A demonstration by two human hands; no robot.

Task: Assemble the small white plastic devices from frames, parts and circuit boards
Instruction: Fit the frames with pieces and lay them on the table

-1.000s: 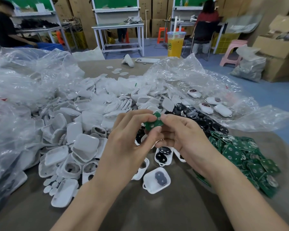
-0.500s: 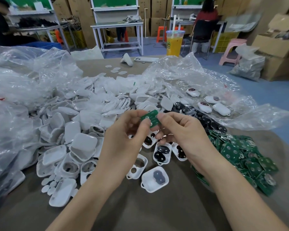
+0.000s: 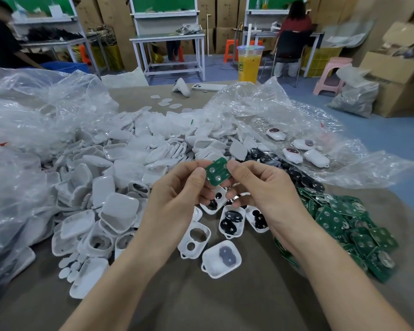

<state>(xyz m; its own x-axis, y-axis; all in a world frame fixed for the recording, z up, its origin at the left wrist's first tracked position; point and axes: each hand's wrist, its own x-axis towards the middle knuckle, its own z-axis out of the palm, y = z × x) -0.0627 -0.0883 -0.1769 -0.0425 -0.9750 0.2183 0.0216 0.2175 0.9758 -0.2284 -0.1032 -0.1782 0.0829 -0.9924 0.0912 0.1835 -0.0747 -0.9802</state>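
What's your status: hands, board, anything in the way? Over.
Left hand and right hand both pinch one green circuit board, held up. White frames lie on the table beneath. Nothing seen in the way.

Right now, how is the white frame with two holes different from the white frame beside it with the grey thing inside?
The two-hole frame is empty, its holes showing the table; the filled frame holds a dark grey pad. The two-hole frame lies left, the filled frame right and nearer. Both are white.

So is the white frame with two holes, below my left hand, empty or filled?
Empty: the table shows through both holes in the frame; neighbouring frames hold black parts.
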